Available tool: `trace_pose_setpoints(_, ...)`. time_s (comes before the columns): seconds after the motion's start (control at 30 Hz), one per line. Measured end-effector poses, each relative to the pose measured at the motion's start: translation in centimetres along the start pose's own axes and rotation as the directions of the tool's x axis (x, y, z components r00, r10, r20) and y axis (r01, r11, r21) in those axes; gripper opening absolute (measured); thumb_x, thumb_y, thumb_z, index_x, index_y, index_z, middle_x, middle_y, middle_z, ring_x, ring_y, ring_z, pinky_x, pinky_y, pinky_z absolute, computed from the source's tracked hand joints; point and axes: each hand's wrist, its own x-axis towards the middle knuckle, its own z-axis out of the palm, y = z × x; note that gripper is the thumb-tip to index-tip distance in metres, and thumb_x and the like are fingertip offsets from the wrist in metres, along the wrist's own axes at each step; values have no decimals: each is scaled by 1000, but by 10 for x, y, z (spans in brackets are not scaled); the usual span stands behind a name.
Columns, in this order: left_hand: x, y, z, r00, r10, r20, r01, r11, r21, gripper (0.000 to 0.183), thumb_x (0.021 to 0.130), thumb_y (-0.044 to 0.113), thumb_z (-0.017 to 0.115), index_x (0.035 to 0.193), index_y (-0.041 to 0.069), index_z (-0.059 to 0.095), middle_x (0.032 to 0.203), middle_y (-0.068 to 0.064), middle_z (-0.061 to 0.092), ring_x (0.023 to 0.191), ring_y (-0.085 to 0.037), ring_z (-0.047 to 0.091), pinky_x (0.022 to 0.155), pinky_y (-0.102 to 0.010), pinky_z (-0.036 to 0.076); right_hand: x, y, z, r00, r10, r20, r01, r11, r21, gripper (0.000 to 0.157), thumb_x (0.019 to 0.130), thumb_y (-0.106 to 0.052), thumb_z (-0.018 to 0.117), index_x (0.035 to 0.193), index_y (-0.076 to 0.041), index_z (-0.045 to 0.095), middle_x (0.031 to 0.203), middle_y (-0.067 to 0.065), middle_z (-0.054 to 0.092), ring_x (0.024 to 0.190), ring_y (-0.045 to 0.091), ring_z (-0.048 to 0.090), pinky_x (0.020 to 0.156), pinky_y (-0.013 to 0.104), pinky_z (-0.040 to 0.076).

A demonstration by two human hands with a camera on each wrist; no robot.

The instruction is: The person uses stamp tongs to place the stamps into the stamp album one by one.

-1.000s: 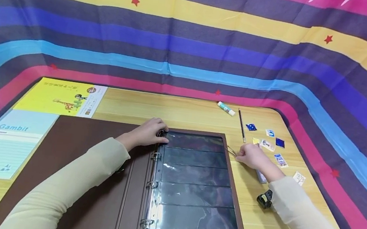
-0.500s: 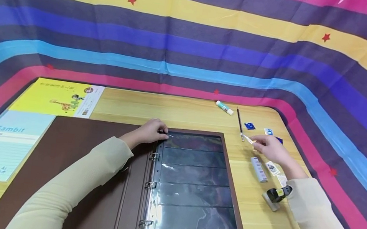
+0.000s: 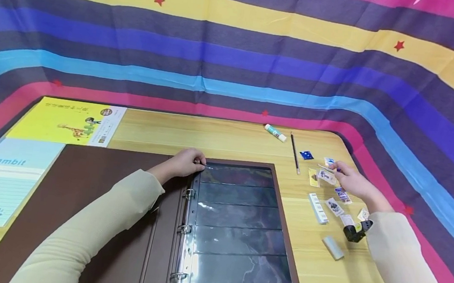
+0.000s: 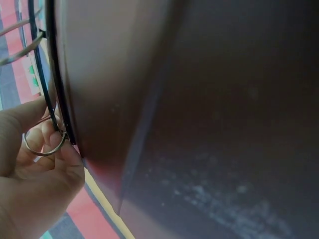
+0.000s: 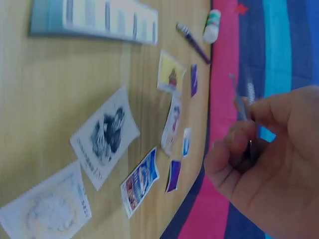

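In the head view a brown ring-binder stamp album [image 3: 113,222] lies spread on the table, with a black pocket page [image 3: 238,219] on its right side. My left hand [image 3: 184,162] grips the album at the top ring [image 4: 46,153], thumb by the page corner. Raised over the loose stamps, my right hand [image 3: 353,181] pinches metal tweezers [image 5: 239,97]; their tips have nothing between them. Under and around it lie a yellow stamp [image 3: 313,177], a black-and-white stamp [image 5: 105,138], a purple-blue stamp [image 3: 343,195] and several more.
Right of the album lie a long white box [image 3: 318,208] and a grey block [image 3: 332,247]. Behind are a pencil [image 3: 295,153], a glue stick [image 3: 275,132] and a dark blue starry stamp [image 3: 306,155]. A yellow booklet [image 3: 68,120] and a Gambit notepad [image 3: 2,183] lie left.
My right hand has moved away from the album's right edge, rightward over the stamps, with the tweezers. The white box and grey block have come into view. My left hand stays at the top ring.
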Motion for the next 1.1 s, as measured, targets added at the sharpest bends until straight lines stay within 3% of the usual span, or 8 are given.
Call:
trace_pose_setpoints(0.13, 0, -2, 2, 1000, -5, -2, 4, 1000, -15, 6, 79, 10, 54, 82, 5, 54, 77, -5, 47, 70, -17, 41, 63, -30, 35, 4, 7, -3, 998, 33, -56, -37, 997, -75, 33, 89, -29, 33, 108, -3, 41, 78, 16, 42, 61, 22, 38, 55, 32, 32)
trace_pose_setpoints(0.33, 0, -1, 2, 1000, 3, 4, -3, 1000, -20, 6, 80, 10, 53, 82, 5, 54, 77, -4, 47, 69, -17, 41, 62, -29, 35, 6, 17, -3, 996, 46, -75, -58, 986, -154, 17, 86, -17, 44, 94, -3, 51, 74, 11, 49, 61, 20, 42, 53, 31, 35)
trace_pose_setpoints(0.6, 1, -1, 2, 999, -31, 19, 31, 999, -44, 7, 80, 10, 53, 84, 5, 54, 80, -6, 48, 71, -18, 42, 64, -30, 35, 7, 26, -1, 999, 48, 24, -44, 987, -155, 7, 80, -10, 52, 85, -5, 55, 81, 7, 51, 69, 20, 43, 60, 32, 35)
trace_pose_setpoints(0.87, -2, 0, -1, 1000, -24, 19, 24, 999, -36, 8, 80, 14, 53, 83, 7, 53, 80, -5, 48, 70, -18, 42, 62, -30, 36, 10, 16, 6, 996, 23, 91, -10, 990, -139, 10, 79, -12, 54, 86, -5, 55, 82, 6, 52, 71, 18, 45, 62, 32, 36)
trace_pose_setpoints(0.93, 0, 1, 0, 998, -54, 29, 55, 998, -33, 8, 81, 12, 52, 85, 6, 53, 81, -5, 48, 71, -18, 43, 64, -31, 36, 13, 13, 7, 996, 4, 94, 8, 992, -123, 11, 79, -11, 54, 87, -4, 55, 80, 6, 53, 72, 19, 46, 63, 32, 36)
trace_pose_setpoints(1.1, 2, 0, 2, 999, -48, 25, 48, 999, -21, 7, 81, 11, 51, 85, 5, 53, 78, -4, 47, 69, -17, 42, 62, -29, 35, 25, 11, 5, 1000, 1, 13, 0, 991, -133, 10, 81, -9, 51, 89, -4, 54, 81, 9, 55, 72, 21, 49, 61, 33, 38)
